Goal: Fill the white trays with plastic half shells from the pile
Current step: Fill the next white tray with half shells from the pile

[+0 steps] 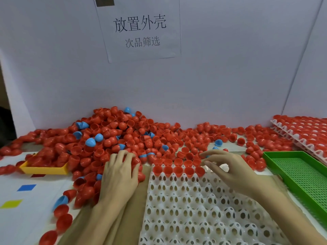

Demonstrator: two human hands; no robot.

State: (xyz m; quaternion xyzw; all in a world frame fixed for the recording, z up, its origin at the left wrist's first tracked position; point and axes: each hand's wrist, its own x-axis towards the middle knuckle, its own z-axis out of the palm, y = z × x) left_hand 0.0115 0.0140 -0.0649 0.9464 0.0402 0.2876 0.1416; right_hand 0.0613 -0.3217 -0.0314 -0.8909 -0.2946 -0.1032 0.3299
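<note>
Left hand (120,174) lies flat on red shells (109,135); right hand (228,171) hovers, relaxed, grasping nothing, over white tray (194,209).

Looks like a factory sorting bench to me; a printed Chinese sign (141,30) is taped to the plain white partition (230,68) behind it; there's a huge pile (115,138) of red and blue plastic shells dumped on the table; filled trays (300,128) stacked on the right, plus a green bin (300,172) and a yellow bin (44,169) for sorting.
</note>
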